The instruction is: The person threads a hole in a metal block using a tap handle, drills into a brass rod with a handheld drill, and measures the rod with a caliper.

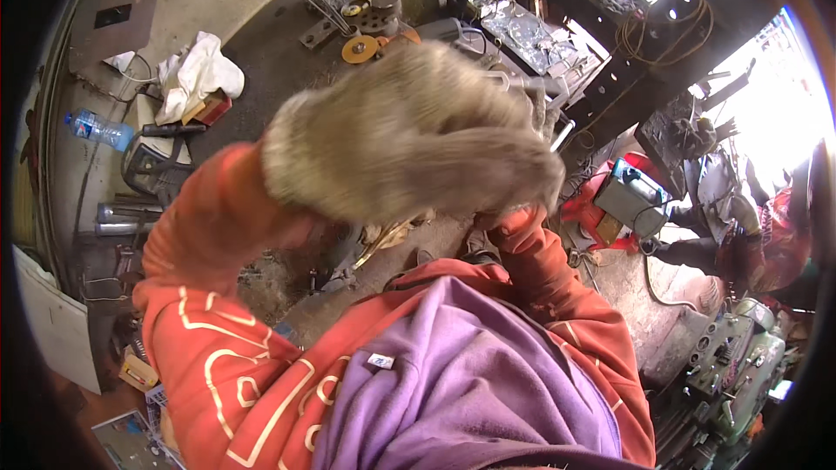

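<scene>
Likely soft, light: grey-brown fabric glove (pixel 396 109) on left hand (pixel 418 122) | I'd pinch its cuff (pixel 283 157) | blurred, fingers apart or together I can't make out

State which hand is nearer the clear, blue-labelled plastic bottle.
Left: the beige-gloved left hand is right of the bottle. The right hand can't be made out behind it; its orange-red sleeve ends farther right.

Cloth (pixel 205 75) left, discs (pixel 359 50) right; gap between

The glove (pixel 383 144) is matt cloth, the bottle (pixel 103 130) glossy plastic.
</scene>
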